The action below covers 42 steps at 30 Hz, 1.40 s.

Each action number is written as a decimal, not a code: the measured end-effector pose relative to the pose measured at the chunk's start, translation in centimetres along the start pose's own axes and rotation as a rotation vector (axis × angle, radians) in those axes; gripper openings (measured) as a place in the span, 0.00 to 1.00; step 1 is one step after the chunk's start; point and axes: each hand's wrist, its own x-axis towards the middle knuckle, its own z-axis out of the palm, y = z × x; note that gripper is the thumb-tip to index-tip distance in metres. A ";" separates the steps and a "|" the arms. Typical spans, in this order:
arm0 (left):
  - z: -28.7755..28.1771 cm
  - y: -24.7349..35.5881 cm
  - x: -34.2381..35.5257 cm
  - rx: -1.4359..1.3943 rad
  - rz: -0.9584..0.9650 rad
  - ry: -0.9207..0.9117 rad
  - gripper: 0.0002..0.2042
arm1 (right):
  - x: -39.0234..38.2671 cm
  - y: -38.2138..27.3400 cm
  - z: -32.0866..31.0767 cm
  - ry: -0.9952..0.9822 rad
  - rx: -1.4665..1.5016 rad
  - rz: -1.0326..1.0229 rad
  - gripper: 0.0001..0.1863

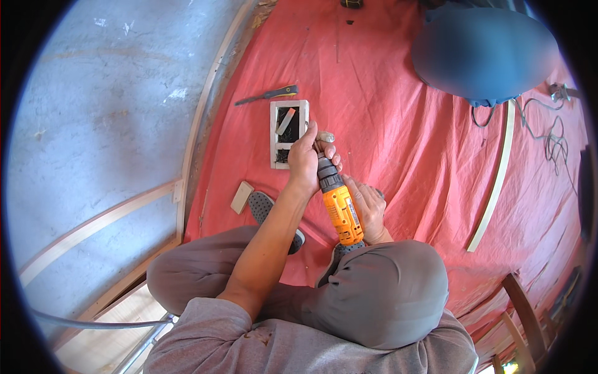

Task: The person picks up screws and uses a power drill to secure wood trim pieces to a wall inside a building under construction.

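A yellow and black cordless drill [339,209] lies slantwise in front of me, its black chuck [328,171] pointing away. My left hand [305,159] is closed at the chuck end, thumb up and fingers curled round the tip. Whether a bit sits between those fingers is hidden. On the drill's right side my right hand [369,206] grips it; the handle is mostly out of sight. Just beyond my left hand, a white-framed box [273,137] holds many small dark pieces, probably screws. Across them rests a pale tube with an orange end [286,121].
A dark-handled saw-like tool [268,95] lies beyond the box. A small wood block [242,197] is by my shoe. Red sheeting [398,143] covers the floor. Rightward are a long wooden strip [495,187], a cable [554,146] and a blurred person in blue [483,56]. A blue-grey panel [118,124] stands left.
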 end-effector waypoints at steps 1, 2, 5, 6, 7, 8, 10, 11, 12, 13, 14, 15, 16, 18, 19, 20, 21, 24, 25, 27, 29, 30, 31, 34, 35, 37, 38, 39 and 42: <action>-0.3 0.0 0.1 -0.033 -0.016 -0.018 0.24 | 0.0 -0.1 0.1 0.004 -0.003 -0.006 0.31; -0.6 -0.1 0.1 -0.067 -0.031 -0.034 0.24 | -0.2 -0.3 0.2 0.002 0.014 0.024 0.31; -1.0 -0.4 0.3 -0.124 -0.116 -0.065 0.23 | -1.3 -0.8 0.7 0.013 0.070 0.097 0.31; -0.9 -0.7 0.4 -0.129 -0.119 -0.055 0.23 | -1.6 -0.9 1.0 0.028 0.090 0.113 0.31; -0.9 -0.8 0.4 -0.128 -0.125 -0.068 0.23 | -1.8 -1.1 1.2 0.040 0.113 0.130 0.31; -1.0 -0.9 0.3 -0.127 -0.131 -0.080 0.23 | -2.1 -1.4 1.2 0.038 0.135 0.166 0.31; -0.6 -1.2 0.3 -0.132 -0.134 -0.081 0.23 | -2.2 -1.3 1.4 0.063 0.139 0.162 0.31; -0.3 -1.4 0.2 -0.123 -0.128 -0.065 0.23 | -2.4 -1.1 1.4 0.075 0.139 0.162 0.31; 0.0 -1.6 0.0 -0.113 -0.134 -0.045 0.23 | -3.9 -0.3 1.6 0.027 0.135 0.197 0.30; 0.3 -1.5 -0.2 -0.102 -0.139 -0.026 0.23 | -4.1 -0.1 1.5 0.012 0.141 0.207 0.30; 0.0 -1.6 -0.2 -0.122 -0.138 -0.051 0.23 | -4.3 0.0 1.6 0.001 0.146 0.210 0.30; -0.4 -1.8 0.0 -0.141 -0.137 -0.077 0.24 | -4.5 0.1 1.5 0.002 0.152 0.202 0.31; -0.6 -1.8 -0.1 -0.162 -0.139 -0.100 0.24 | -4.1 -0.2 1.4 0.000 0.159 0.196 0.31; -1.1 -1.6 -0.1 -0.054 -0.142 -0.041 0.24 | -3.2 -0.6 1.3 -0.007 0.172 0.184 0.31; -1.2 -1.5 -0.2 0.000 -0.143 -0.012 0.24 | -2.8 -0.6 1.2 -0.012 0.179 0.184 0.31; -1.6 -1.9 -0.1 0.002 -0.157 0.033 0.25 | -2.4 -0.6 1.2 -0.019 0.187 0.175 0.31; -2.2 -2.6 0.1 0.005 -0.170 0.078 0.25 | -2.5 -0.8 1.1 -0.029 0.196 0.178 0.32; -2.0 -2.7 -0.5 0.018 -0.095 0.167 0.28 | -2.4 -1.0 0.9 -0.040 0.233 0.197 0.32; -1.9 -2.6 -0.8 0.022 -0.057 0.189 0.29 | -2.4 -0.8 0.8 -0.044 0.250 0.214 0.32; -5.4 -1.8 0.1 0.316 0.140 0.292 0.27 | -2.8 -0.2 0.6 -0.057 0.291 0.287 0.33; -10.9 -0.2 1.1 0.934 0.441 0.488 0.21 | -3.3 0.7 0.7 -0.037 0.331 0.381 0.32; -13.2 0.7 1.2 1.320 0.590 0.597 0.17 | -3.2 0.9 0.9 -0.011 0.340 0.397 0.31; -14.7 1.2 1.3 1.389 0.607 0.594 0.16 | -3.4 1.2 1.1 0.014 0.352 0.414 0.30; -15.4 1.8 1.6 1.541 0.577 0.585 0.14 | -4.2 2.4 1.5 0.008 0.346 0.460 0.31; -14.4 1.5 1.9 1.559 0.507 0.590 0.13 | -4.1 2.7 1.4 0.025 0.339 0.455 0.31; -13.6 1.1 2.2 1.566 0.433 0.624 0.13 | -4.2 2.7 1.2 0.009 0.376 0.495 0.31; -13.6 1.0 2.3 1.557 0.430 0.654 0.13 | -4.2 2.6 1.1 -0.001 0.397 0.515 0.31; -13.7 0.9 2.4 1.546 0.426 0.684 0.14 | -4.2 2.6 1.0 -0.008 0.392 0.508 0.31; -14.6 0.5 2.5 1.512 0.509 0.706 0.15 | -4.2 2.5 1.0 -0.010 0.343 0.463 0.30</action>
